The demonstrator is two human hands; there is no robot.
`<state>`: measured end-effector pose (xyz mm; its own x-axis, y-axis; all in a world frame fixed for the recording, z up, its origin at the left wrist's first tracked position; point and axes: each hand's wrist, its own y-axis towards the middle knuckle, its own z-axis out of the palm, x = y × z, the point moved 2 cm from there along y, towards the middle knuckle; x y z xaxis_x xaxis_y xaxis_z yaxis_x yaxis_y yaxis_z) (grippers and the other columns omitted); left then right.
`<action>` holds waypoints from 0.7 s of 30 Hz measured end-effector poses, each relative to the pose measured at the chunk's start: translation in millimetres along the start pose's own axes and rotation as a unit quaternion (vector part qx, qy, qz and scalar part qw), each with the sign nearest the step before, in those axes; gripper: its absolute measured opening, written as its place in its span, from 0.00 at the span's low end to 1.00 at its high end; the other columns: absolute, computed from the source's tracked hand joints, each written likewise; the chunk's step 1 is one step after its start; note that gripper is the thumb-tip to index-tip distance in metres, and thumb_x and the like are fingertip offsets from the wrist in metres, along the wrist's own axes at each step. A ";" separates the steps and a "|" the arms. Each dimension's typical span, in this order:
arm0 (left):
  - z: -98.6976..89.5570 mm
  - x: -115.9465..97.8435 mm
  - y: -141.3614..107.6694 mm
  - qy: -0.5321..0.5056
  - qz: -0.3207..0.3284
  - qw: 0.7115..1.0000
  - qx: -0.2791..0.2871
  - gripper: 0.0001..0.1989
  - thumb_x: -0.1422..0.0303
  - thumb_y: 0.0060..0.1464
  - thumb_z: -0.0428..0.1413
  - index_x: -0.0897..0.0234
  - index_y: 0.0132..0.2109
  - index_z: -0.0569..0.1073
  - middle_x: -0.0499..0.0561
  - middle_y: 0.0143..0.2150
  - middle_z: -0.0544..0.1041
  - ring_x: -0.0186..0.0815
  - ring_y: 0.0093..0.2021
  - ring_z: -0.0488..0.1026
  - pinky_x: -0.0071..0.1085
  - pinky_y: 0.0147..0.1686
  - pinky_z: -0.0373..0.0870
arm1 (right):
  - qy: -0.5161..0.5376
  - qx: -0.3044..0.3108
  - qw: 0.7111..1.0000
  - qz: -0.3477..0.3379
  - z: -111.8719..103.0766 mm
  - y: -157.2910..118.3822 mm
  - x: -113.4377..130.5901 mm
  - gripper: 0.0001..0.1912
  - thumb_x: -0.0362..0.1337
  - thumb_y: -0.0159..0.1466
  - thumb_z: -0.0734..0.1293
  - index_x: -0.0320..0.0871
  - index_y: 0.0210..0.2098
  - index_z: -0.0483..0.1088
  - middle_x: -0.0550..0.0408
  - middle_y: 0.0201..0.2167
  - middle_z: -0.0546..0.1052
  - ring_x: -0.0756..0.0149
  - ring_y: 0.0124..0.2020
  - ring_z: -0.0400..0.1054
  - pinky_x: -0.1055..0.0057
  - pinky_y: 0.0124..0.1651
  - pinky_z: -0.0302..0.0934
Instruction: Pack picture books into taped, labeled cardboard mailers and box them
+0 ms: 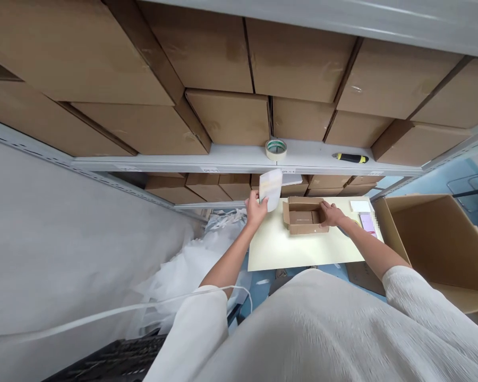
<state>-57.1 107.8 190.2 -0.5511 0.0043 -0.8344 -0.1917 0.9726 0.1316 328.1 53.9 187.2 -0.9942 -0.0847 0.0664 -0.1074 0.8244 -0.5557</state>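
My left hand grips a flat white packet by its lower left part and holds it up left of a small open cardboard box. The box stands on a pale yellow board, and its inside shows no contents. My right hand is on the right end of this box, fingers closed over its edge. A white card and a purple packet lie on the board to the right.
Ahead, a metal shelf carries stacked cartons, a tape roll and a yellow-black cutter. A large open carton stands at right. White wrapping material is heaped at left, near a white cable.
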 end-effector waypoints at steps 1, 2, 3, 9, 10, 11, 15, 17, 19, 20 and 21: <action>0.1 -17.8 -3.0 0.020 0.041 0.999 -0.003 0.14 0.64 0.63 0.62 0.55 0.54 0.73 0.53 0.49 0.82 0.47 0.54 0.77 0.43 0.61 0.69 | 0.001 -0.005 1.000 -0.004 -0.5 -0.5 0.5 0.68 0.54 0.55 0.82 0.56 0.83 0.41 0.48 0.84 0.46 0.35 0.73 0.57 0.48 0.68 0.65; 2.6 -35.2 -6.4 0.040 0.079 0.996 0.005 0.12 0.65 0.64 0.61 0.56 0.53 0.74 0.54 0.49 0.82 0.48 0.55 0.76 0.45 0.63 0.66 | 0.004 -0.009 1.000 -0.007 -0.7 -0.8 0.6 0.68 0.54 0.55 0.82 0.56 0.82 0.42 0.48 0.84 0.47 0.35 0.72 0.57 0.48 0.68 0.65; 7.8 -51.3 -10.0 0.062 0.115 0.991 0.030 0.11 0.66 0.65 0.60 0.57 0.53 0.74 0.55 0.50 0.82 0.49 0.56 0.76 0.48 0.66 0.63 | 0.008 -0.013 1.000 -0.012 -0.6 -1.1 0.3 0.67 0.53 0.55 0.83 0.56 0.82 0.43 0.47 0.84 0.47 0.35 0.72 0.57 0.48 0.68 0.65; 74.2 -90.1 -33.3 0.189 0.185 0.927 0.264 0.15 0.71 0.66 0.55 0.59 0.57 0.76 0.63 0.52 0.82 0.58 0.60 0.72 0.55 0.68 0.52 | 0.038 -0.049 0.997 -0.044 5.2 -1.9 -8.1 0.65 0.54 0.54 0.82 0.56 0.81 0.47 0.46 0.83 0.50 0.34 0.71 0.58 0.45 0.68 0.63; 86.0 -87.4 -36.3 0.199 0.178 0.919 0.290 0.16 0.72 0.64 0.56 0.59 0.57 0.76 0.63 0.51 0.82 0.58 0.60 0.73 0.55 0.68 0.51 | 0.046 -0.053 0.996 -0.049 6.6 -1.9 -10.0 0.66 0.55 0.54 0.82 0.56 0.81 0.46 0.46 0.83 0.50 0.34 0.71 0.58 0.44 0.69 0.62; 96.8 -83.6 -38.7 0.204 0.168 0.913 0.310 0.17 0.72 0.61 0.58 0.58 0.57 0.77 0.63 0.49 0.82 0.59 0.59 0.73 0.55 0.68 0.51 | 0.055 -0.057 0.995 -0.053 7.9 -1.7 -11.9 0.66 0.55 0.55 0.82 0.56 0.82 0.45 0.46 0.83 0.50 0.34 0.71 0.57 0.44 0.69 0.61; 128.2 -69.4 -43.5 0.218 0.127 0.902 0.350 0.15 0.70 0.59 0.62 0.55 0.53 0.79 0.60 0.46 0.83 0.58 0.56 0.75 0.54 0.68 0.52 | 0.078 -0.070 0.992 -0.067 10.9 1.5 -17.6 0.70 0.56 0.55 0.81 0.56 0.83 0.38 0.45 0.83 0.51 0.34 0.72 0.57 0.45 0.70 0.57; 136.9 -67.1 -44.3 0.216 0.113 0.900 0.362 0.14 0.68 0.59 0.63 0.54 0.52 0.80 0.58 0.45 0.84 0.58 0.57 0.75 0.53 0.69 0.53 | 0.079 -0.072 0.991 -0.074 11.2 3.8 -19.2 0.71 0.56 0.56 0.81 0.56 0.83 0.36 0.44 0.82 0.52 0.34 0.72 0.57 0.46 0.71 0.55; 140.9 -67.7 -44.6 0.206 0.111 0.903 0.359 0.14 0.66 0.59 0.64 0.54 0.53 0.80 0.58 0.48 0.84 0.58 0.59 0.75 0.53 0.69 0.53 | 0.079 -0.071 0.991 -0.080 11.1 5.5 -20.1 0.72 0.56 0.56 0.81 0.55 0.84 0.34 0.43 0.82 0.53 0.35 0.72 0.57 0.47 0.71 0.54; 141.0 -68.6 -44.8 0.203 0.115 0.906 0.353 0.15 0.66 0.59 0.64 0.54 0.54 0.80 0.59 0.51 0.84 0.58 0.61 0.74 0.53 0.69 0.53 | 0.078 -0.072 0.991 -0.081 10.9 6.0 -20.4 0.72 0.57 0.56 0.80 0.55 0.84 0.34 0.43 0.82 0.53 0.35 0.72 0.57 0.47 0.71 0.53; 139.7 -69.6 -45.2 0.203 0.121 0.909 0.343 0.16 0.67 0.60 0.63 0.55 0.55 0.80 0.59 0.54 0.83 0.58 0.63 0.73 0.53 0.70 0.53 | 0.077 -0.072 0.991 -0.081 10.7 6.2 -20.7 0.72 0.57 0.56 0.80 0.54 0.84 0.34 0.42 0.82 0.53 0.35 0.72 0.57 0.48 0.71 0.52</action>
<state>103.4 96.1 167.5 -0.7906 0.2866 -0.5412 0.4497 0.8715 -0.1955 347.9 54.8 173.5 -0.9496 -0.1461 0.2773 -0.2532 0.8790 -0.4040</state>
